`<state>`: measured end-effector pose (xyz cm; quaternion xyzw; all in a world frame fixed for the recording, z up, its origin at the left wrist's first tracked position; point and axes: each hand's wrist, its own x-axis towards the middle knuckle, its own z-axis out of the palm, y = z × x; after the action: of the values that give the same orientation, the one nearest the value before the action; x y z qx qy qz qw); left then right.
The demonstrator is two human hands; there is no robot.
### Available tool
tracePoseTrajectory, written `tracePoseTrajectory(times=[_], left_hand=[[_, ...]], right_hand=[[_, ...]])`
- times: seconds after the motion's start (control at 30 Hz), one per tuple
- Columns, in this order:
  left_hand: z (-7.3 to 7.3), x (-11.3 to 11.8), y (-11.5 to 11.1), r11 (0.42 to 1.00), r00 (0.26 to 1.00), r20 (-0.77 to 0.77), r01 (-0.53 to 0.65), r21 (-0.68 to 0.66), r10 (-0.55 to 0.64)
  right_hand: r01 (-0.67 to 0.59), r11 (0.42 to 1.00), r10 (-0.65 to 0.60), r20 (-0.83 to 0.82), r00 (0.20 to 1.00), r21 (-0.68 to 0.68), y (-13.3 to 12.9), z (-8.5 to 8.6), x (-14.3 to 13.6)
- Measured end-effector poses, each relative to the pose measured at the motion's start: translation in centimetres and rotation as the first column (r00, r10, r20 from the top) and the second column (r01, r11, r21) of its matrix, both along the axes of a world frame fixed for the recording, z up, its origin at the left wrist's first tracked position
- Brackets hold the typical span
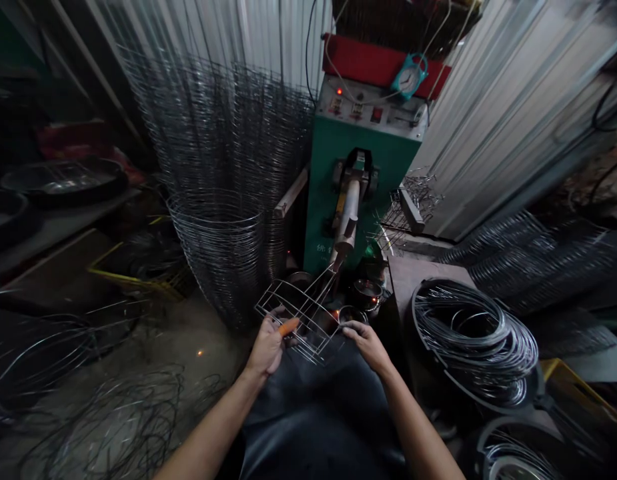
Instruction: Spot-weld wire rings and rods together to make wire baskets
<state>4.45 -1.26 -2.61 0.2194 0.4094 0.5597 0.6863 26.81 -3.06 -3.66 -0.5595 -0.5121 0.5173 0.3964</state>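
Note:
A wire rack [301,303] of crossed metal rods is held up over my lap, its far end under the welding machine's electrode arm [349,217]. My left hand [268,343] grips the rack's near left side, with an orange cover [289,326] on the thumb. At the rack's right corner, my right hand [365,340] is closed with thumb and forefinger on the wire. Exactly which wire it pinches is too dark to make out. Small orange sparks glow below the rack. Behind it stands the green welding machine [323,193].
Tall stacks of wire rings [215,227] stand at the left. On the right, a round black tray [428,347] holds many wire hoops, with a second tray [481,447] nearer me. Loose wire [113,427] lies on the left floor beside a yellow crate [138,280].

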Motion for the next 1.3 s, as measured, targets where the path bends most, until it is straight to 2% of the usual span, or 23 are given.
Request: tracePoseTrajectory(times=[0.23,0.4,0.5,0.6,0.67,0.73,0.77,0.8,0.83,0.9,0.93,0.97,1.0,1.07,1.13,1.2,1.23,1.27,1.3], left_hand=[[0.8,0.1,0.5,1.000,1.000,-0.025,-0.014,-0.018,0.014],[0.3,-0.4,0.9,0.999,0.999,-0.049,-0.006,-0.037,0.004],[0.0,-0.7,1.5,0.998,0.999,-0.029,0.014,-0.065,-0.016],[-0.1,-1.2,1.5,0.993,0.998,0.002,0.059,-0.103,-0.059],[-0.2,-1.9,0.4,0.996,0.996,0.009,0.086,-0.030,-0.086],[-0.7,-3.0,-1.5,0.982,0.989,-0.118,0.105,0.159,-0.087],[-1.0,-3.5,-2.5,0.951,0.964,-0.254,0.148,0.272,-0.077],[-1.5,-4.1,-3.5,0.896,0.905,-0.421,0.235,0.377,-0.060],[-1.9,-4.6,-4.5,0.818,0.804,-0.594,0.364,0.445,-0.034],[-2.7,-5.4,-5.7,0.621,0.520,-0.852,0.650,0.438,0.057],[-2.9,-5.7,-6.0,0.526,0.390,-0.912,0.753,0.395,0.127],[-3.1,-5.9,-6.2,0.448,0.293,-0.933,0.819,0.357,0.208],[-3.1,-6.0,-6.3,0.391,0.230,-0.929,0.858,0.335,0.291],[-3.0,-6.2,-6.4,0.314,0.184,-0.880,0.886,0.341,0.437],[-2.8,-6.4,-6.5,0.247,0.201,-0.815,0.890,0.384,0.544],[-2.8,-6.8,-6.4,0.181,0.243,-0.758,0.886,0.428,0.605],[-3.0,-7.0,-6.2,0.150,0.272,-0.741,0.881,0.448,0.614],[-3.1,-7.2,-6.0,0.144,0.302,-0.739,0.869,0.473,0.602],[-3.3,-7.3,-5.7,0.170,0.330,-0.758,0.851,0.497,0.563]], right_hand=[[0.047,0.998,-0.047,-0.002,0.999,0.041,0.6,-0.1,-0.5],[0.019,0.998,-0.017,-0.036,0.999,0.057,0.6,-1.1,-0.6],[-0.035,0.998,0.039,-0.103,0.994,0.048,0.3,-1.4,-1.1],[-0.032,0.999,0.034,-0.220,0.975,0.013,-0.9,-0.7,-2.2],[-0.003,1.000,-0.001,-0.270,0.963,-0.013,-2.0,0.5,-3.0],[0.051,0.998,-0.063,-0.306,0.950,-0.045,-3.1,2.0,-3.6],[0.082,0.994,-0.101,-0.328,0.939,-0.070,-3.4,2.8,-3.7],[0.113,0.988,-0.142,-0.355,0.924,-0.101,-3.7,3.6,-3.8],[0.138,0.981,-0.180,-0.384,0.906,-0.134,-3.8,4.4,-3.8],[0.161,0.967,-0.232,-0.432,0.871,-0.196,-3.9,5.7,-3.6],[0.162,0.963,-0.246,-0.452,0.858,-0.216,-3.8,6.3,-3.6],[0.161,0.960,-0.255,-0.469,0.846,-0.230,-3.9,6.7,-3.5],[0.158,0.958,-0.259,-0.485,0.836,-0.239,-4.0,7.2,-3.6],[0.151,0.959,-0.256,-0.514,0.819,-0.238,-4.5,7.7,-3.8],[0.122,0.969,-0.221,-0.545,0.809,-0.213,-5.2,8.0,-4.1],[0.055,0.988,-0.125,-0.552,0.824,-0.141,-5.8,7.9,-3.7],[0.040,0.996,-0.075,-0.514,0.854,-0.080,-6.0,7.6,-2.9],[0.055,0.998,-0.052,-0.428,0.902,-0.005,-6.3,7.3,-1.6],[0.103,0.992,-0.078,-0.288,0.955,0.075,-6.9,6.7,0.3]])
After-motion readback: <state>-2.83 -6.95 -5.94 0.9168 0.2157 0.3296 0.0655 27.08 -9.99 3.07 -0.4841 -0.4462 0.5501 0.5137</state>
